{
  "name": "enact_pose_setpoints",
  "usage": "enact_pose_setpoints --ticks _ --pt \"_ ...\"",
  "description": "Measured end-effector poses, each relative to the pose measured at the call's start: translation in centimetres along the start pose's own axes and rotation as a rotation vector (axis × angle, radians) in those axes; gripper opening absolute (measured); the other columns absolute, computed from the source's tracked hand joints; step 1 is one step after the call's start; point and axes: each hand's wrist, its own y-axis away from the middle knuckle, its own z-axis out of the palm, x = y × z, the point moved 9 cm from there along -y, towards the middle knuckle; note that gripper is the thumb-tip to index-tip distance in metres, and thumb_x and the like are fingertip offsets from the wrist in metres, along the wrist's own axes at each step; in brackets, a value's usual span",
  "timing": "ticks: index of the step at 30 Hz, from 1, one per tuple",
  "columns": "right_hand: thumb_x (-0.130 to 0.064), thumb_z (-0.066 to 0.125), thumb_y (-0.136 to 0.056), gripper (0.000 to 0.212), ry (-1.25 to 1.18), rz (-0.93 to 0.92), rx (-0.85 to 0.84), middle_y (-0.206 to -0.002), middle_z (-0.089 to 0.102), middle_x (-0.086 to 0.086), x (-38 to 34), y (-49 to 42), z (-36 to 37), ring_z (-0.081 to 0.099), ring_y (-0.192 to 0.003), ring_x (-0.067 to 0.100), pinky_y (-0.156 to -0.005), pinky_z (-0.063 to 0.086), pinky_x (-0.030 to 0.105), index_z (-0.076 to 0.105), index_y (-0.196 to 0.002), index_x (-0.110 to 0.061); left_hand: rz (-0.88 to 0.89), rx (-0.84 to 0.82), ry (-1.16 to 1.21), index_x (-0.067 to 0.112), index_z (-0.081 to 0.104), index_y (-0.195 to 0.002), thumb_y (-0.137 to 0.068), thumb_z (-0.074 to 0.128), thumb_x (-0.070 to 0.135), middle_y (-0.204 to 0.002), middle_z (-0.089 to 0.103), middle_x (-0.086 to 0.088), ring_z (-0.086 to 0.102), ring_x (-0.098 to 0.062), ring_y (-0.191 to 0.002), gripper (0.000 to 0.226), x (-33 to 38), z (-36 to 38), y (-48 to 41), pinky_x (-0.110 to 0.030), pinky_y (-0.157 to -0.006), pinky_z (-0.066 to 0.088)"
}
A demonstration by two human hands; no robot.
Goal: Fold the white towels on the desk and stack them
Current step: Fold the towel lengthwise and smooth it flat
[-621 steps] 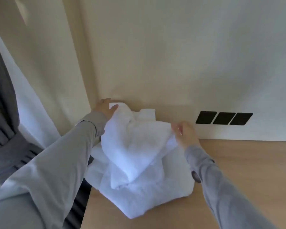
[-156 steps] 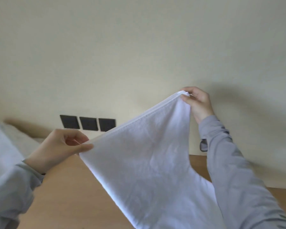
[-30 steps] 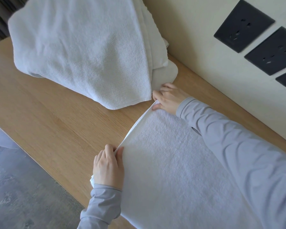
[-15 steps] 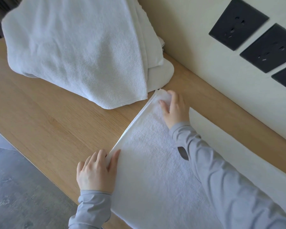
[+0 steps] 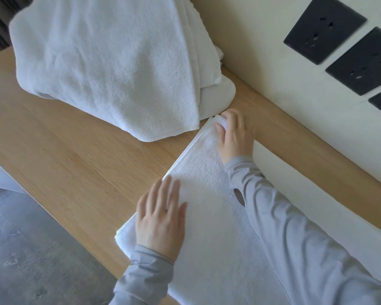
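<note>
The towel [image 5: 211, 238] you were folding lay flat on the table [image 5: 75, 164], its left edge running from the table's near rim toward the wall [image 5: 262, 62]. Your right hand [image 5: 235, 135] had its grip closed on the towel's far corner, fingers curled round a small bunch of cloth. Your left hand [image 5: 161, 219] held nothing: its grip was open, fingers straight, with the palm pressed flat on the towel close to the near left corner. Just beyond the pinched corner sat a heaped pile of white towels [image 5: 110, 69], on the table against the wall. Black sockets [image 5: 323, 29] were set into the wall at right. Grey floor [image 5: 31, 249] showed below the table's edge.
</note>
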Motion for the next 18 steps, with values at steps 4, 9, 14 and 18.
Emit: enact_pose_setpoints --ticks 4,9,14,18 --pt "-0.018 0.042 -0.092 0.038 -0.239 -0.623 -0.163 -0.129 0.057 0.015 -6.5 6.0 -0.6 0.05 -0.125 0.031 -0.105 0.034 0.048 0.059 -0.12 0.001 0.033 -0.197 -0.006 0.003 0.042 -0.139 -0.093 0.036 0.042 -0.147 0.038 -0.011 0.035 -0.03 -0.136 0.06 0.8 2.3 0.4 -0.045 -0.109 0.028" --pt "-0.037 0.033 -0.097 0.056 -0.058 -0.855 -0.559 -0.154 0.025 0.005 -6.1 10.8 2.1 0.016 -0.144 0.02 -0.117 0.016 0.045 0.027 -0.145 -0.009 0.049 -0.232 -0.031 0.002 0.038 -0.14 -0.092 0.033 0.044 -0.148 0.036 -0.012 0.034 -0.029 -0.137 0.064 0.4 3.1 0.7 -0.045 -0.11 0.025" --pt "-0.044 0.024 -0.096 0.061 0.003 -0.503 -0.592 -0.157 0.014 0.003 -0.4 4.1 3.7 0.008 -0.145 0.016 -0.118 0.013 0.045 0.015 -0.148 -0.013 0.034 -0.258 -0.053 0.004 0.034 -0.143 -0.093 0.031 0.047 -0.15 0.032 -0.01 0.029 -0.027 -0.139 0.066 0.3 3.5 0.7 -0.044 -0.112 0.022" --pt "-0.043 0.014 -0.095 0.061 0.064 -0.464 -0.541 -0.157 0.015 0.0 0.7 3.0 3.9 0.011 -0.144 0.011 -0.119 0.01 0.034 0.017 -0.148 -0.013 0.025 -0.284 -0.07 0.005 0.032 -0.144 -0.093 0.029 0.047 -0.151 0.03 -0.009 0.028 -0.025 -0.14 0.066 0.1 3.7 0.7 -0.043 -0.112 0.021"
